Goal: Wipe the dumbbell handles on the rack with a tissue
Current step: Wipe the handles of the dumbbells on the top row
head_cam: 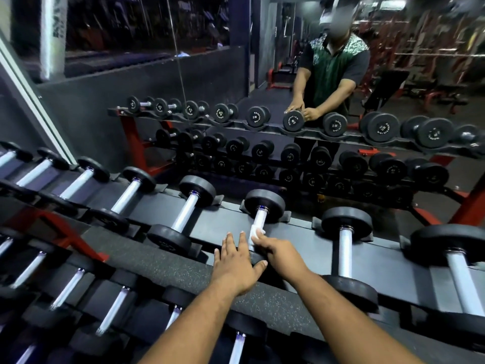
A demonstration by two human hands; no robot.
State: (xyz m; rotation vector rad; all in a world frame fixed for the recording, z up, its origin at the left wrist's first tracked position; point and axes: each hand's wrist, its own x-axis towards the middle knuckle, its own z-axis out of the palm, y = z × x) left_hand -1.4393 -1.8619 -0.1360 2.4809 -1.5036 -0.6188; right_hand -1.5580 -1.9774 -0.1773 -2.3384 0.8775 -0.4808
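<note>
- Black and red steel: the rack (301,233) fills my view, its top shelf running from left to right, with lower shelves below on the left.
- A mirror (262,74) stands behind the rack, and I see the rack and a person in a dark and green shirt reflected in it.
- Black-ended dumbbells lie in a row across the top shelf, each with a pale metal handle pointing toward me.
- The dumbbell (263,206) I am working on sits near the middle of that shelf, between a neighbour on the left (195,191) and one on the right (346,224).
- My left hand (236,261) is released, fingers straight and spread, lying flat over the near end of this dumbbell.
- My right hand (280,252) is grasping the handle (259,219), its fingers curled round it with the tissue between.
- The white tissue (256,233) is wrapped on the handle's near half, poking out just above my right fingers.
</note>
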